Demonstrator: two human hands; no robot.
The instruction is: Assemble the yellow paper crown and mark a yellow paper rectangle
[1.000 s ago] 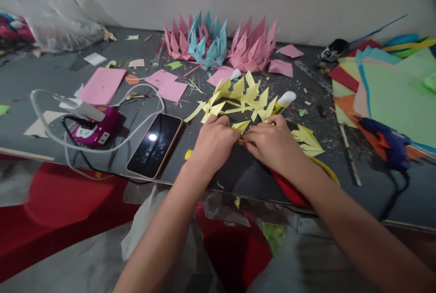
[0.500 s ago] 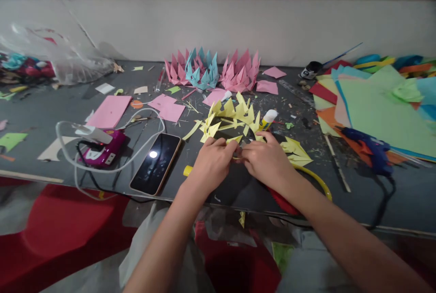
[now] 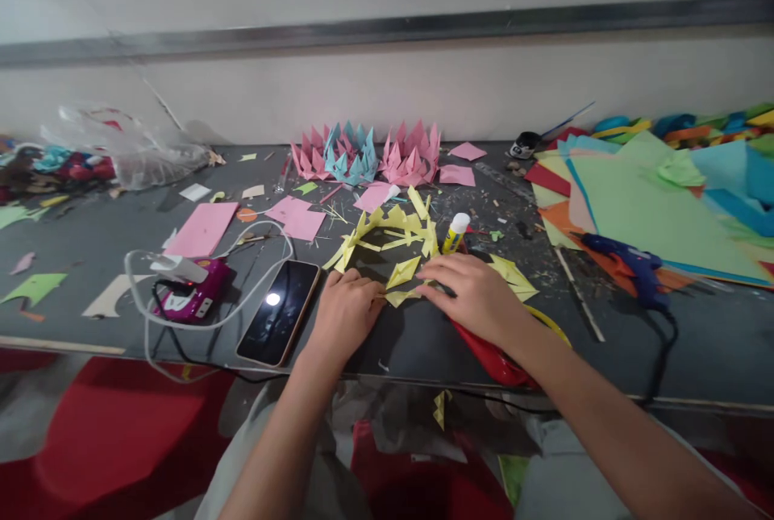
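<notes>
Hands [image 3: 347,312] [image 3: 476,294] farther apart, both pinching folded yellow paper [image 3: 400,297]

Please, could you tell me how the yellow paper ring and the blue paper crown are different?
The yellow ring lies near the left hand and right hand; the blue crown stands farther back, towards the wall. The yellow ring looks loose and uneven, while the blue crown's points rise upright. Both have pointed paper pieces.

left hand [image 3: 346,314] and right hand [image 3: 477,294] sit apart — fingers [image 3: 436,271] bent.
</notes>
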